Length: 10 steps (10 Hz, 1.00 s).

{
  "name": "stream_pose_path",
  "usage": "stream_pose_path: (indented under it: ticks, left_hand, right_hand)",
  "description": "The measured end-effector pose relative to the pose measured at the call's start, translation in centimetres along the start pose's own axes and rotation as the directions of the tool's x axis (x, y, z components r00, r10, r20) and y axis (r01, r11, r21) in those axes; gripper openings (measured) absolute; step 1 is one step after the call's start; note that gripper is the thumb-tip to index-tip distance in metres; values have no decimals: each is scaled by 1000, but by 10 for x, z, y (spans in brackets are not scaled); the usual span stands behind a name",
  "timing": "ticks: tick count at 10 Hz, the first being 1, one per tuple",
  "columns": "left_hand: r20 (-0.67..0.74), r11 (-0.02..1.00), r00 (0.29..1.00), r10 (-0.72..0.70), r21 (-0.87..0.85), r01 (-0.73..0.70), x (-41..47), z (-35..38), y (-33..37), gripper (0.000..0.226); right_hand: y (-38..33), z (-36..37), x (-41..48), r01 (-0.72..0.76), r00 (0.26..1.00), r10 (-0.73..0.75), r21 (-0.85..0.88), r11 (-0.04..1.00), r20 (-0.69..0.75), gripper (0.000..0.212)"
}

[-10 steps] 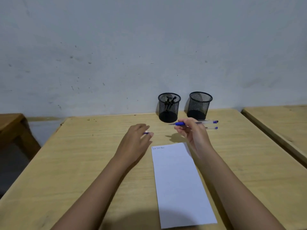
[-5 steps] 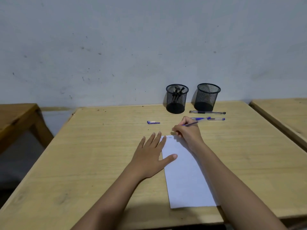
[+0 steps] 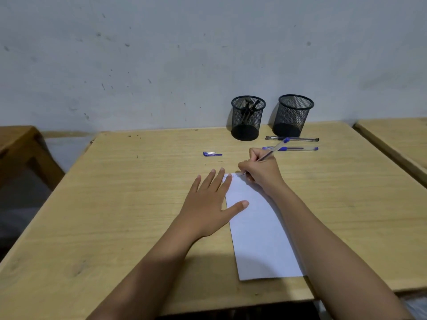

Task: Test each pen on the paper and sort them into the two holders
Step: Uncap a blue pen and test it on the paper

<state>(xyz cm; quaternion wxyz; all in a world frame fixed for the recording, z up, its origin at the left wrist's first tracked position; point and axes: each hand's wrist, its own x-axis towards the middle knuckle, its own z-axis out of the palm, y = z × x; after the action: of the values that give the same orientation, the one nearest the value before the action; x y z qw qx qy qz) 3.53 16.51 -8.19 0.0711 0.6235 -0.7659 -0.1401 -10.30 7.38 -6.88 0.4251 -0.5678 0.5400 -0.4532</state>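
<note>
My right hand (image 3: 260, 170) grips a clear blue-ended pen (image 3: 275, 150), its tip touching the top edge of the white paper strip (image 3: 261, 229), where small scribbles show. My left hand (image 3: 209, 204) lies flat with fingers spread, pressing the paper's left edge. A blue pen cap (image 3: 212, 154) lies on the table to the left. Two more pens lie near the holders: a blue one (image 3: 298, 148) and a darker one (image 3: 300, 139). The left mesh holder (image 3: 247, 117) contains dark pens; the right mesh holder (image 3: 293, 115) looks empty.
The wooden table (image 3: 129, 204) stands against a grey wall, with both holders at its back edge. Another table (image 3: 397, 139) stands to the right across a narrow gap, and a darker wooden one (image 3: 16, 144) to the left.
My left hand set the cap down and moved flat onto the paper. My right hand brought the pen down from near the holders to the paper's top; the view tilted.
</note>
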Motion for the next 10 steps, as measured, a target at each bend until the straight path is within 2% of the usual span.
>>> stream_pose_path:
  ticks: [5,6,8,10]
  left_hand:
    - [3,1000,1000,-5,5,5,0,0,0,77]
    - [2,1000,1000,-5,5,5,0,0,0,77]
    - [-5,1000,1000,2,1,-2,0,0,-1,77]
    - [-8,1000,1000,4,-1,-4,0,1,-1,77]
  right_hand:
    - [2,2,1,16,999,-17,-33,999,-34,34]
    - [3,2,1,22,999,-24,-44,999,-32,27]
    - [1,1,-3,48,997,-50,-33,998,-52,40]
    - [-1,1,-4,56,996,-58,-34,998,-64,40]
